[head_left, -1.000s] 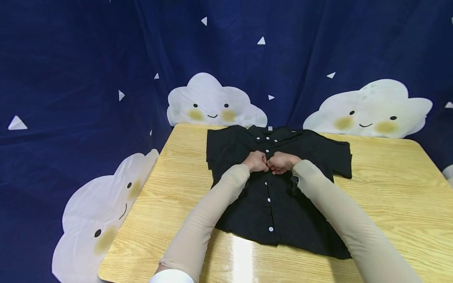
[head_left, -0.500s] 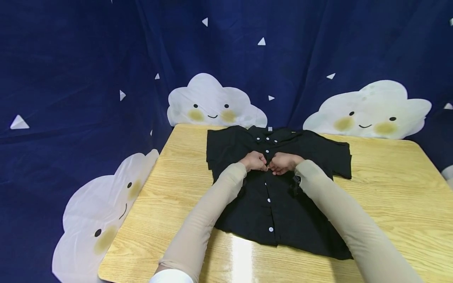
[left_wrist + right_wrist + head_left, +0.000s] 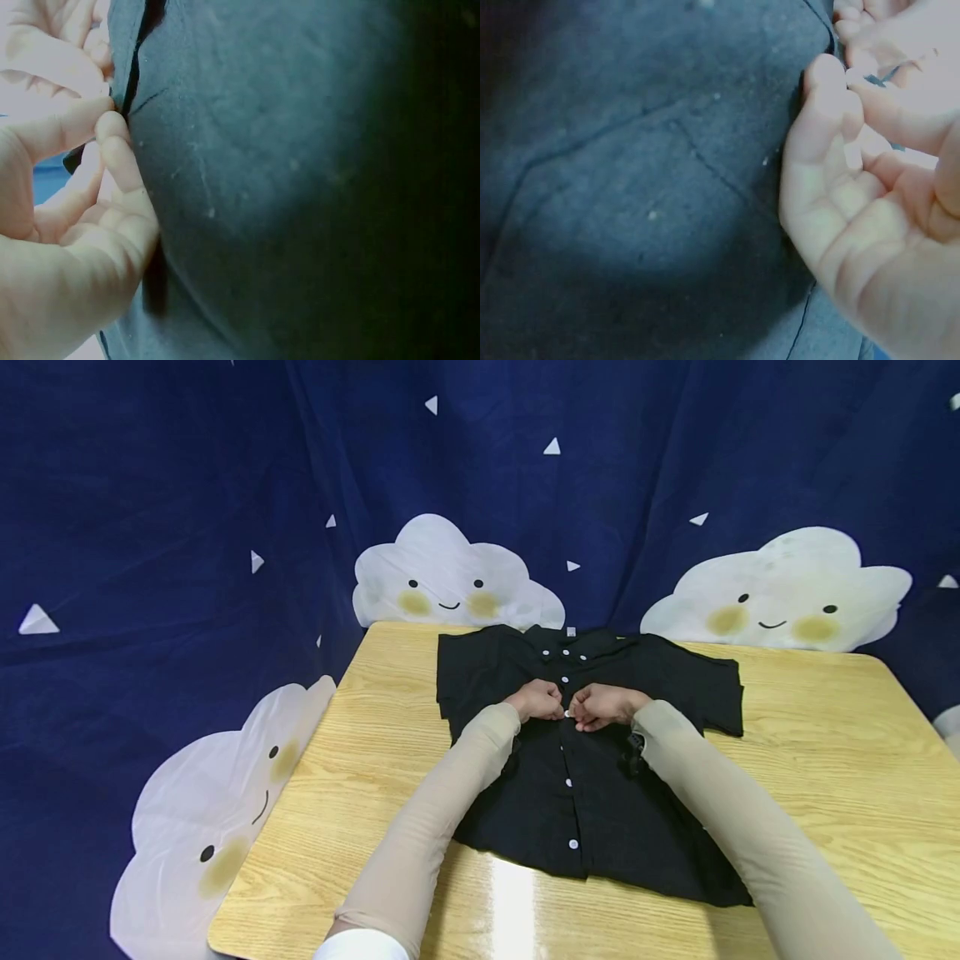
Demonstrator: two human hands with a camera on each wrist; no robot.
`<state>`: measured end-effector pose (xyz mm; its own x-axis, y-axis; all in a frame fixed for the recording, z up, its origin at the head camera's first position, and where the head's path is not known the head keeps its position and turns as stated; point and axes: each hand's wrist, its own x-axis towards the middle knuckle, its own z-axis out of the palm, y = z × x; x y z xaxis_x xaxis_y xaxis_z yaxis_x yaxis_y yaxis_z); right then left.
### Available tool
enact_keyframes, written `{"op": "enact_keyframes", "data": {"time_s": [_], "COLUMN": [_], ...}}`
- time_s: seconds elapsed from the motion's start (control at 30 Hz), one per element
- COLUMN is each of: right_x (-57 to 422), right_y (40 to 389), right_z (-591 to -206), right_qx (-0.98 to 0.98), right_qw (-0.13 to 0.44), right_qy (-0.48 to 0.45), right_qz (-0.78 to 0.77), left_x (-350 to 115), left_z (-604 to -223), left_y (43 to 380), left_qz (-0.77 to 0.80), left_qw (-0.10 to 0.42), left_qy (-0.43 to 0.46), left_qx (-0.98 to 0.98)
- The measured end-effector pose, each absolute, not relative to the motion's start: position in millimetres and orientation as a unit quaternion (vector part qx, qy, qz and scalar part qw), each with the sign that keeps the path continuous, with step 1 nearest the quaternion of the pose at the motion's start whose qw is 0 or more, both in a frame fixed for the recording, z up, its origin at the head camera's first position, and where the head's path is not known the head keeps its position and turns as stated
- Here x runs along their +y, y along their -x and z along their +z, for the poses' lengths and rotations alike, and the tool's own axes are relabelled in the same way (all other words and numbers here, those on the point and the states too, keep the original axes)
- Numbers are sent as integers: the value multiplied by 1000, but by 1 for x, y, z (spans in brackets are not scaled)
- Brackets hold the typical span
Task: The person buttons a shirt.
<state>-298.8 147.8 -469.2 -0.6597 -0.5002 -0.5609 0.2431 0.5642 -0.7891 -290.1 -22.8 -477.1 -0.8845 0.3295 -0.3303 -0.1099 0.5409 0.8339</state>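
A black short-sleeved button-up shirt lies front up on the table, its collar at the far side. At mid-chest my left hand pinches the shirt's front placket between thumb and index finger, as the left wrist view shows. Just to its right, my right hand has thumb and forefinger pinched at the same placket. A white button shows between the fingertips of both hands. In the right wrist view the right hand rests along the cloth, and exactly what its fingertips hold is partly hidden.
The shirt lies on a light wooden table that extends to both sides. More white buttons run down the front, such as the lowest button. Behind hangs a dark blue curtain printed with smiling clouds and triangles.
The hands have drawn slightly apart, the right one shifting a little to the right. The white button between them, hidden by the fingers earlier, now shows. The shirt lies nearly as before.
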Motion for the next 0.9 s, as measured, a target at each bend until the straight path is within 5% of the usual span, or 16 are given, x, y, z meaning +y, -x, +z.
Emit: {"op": "enact_keyframes", "data": {"time_s": [0.2,0.6,0.9], "right_x": [149,139,131], "right_y": [294,275,258], "right_z": [-472,-474,-472], "right_qx": [795,908,934], "right_qw": [387,234,182], "right_qy": [89,127,179], "right_qz": [-458,-322,-249], "left_x": [-20,-17,-32], "left_z": [-482,-479,-471], "left_y": [289,284,265], "left_qz": [473,365,337], "left_qw": [212,165,149], "left_qy": [-54,-41,-107], "left_qx": [854,915,923]}}
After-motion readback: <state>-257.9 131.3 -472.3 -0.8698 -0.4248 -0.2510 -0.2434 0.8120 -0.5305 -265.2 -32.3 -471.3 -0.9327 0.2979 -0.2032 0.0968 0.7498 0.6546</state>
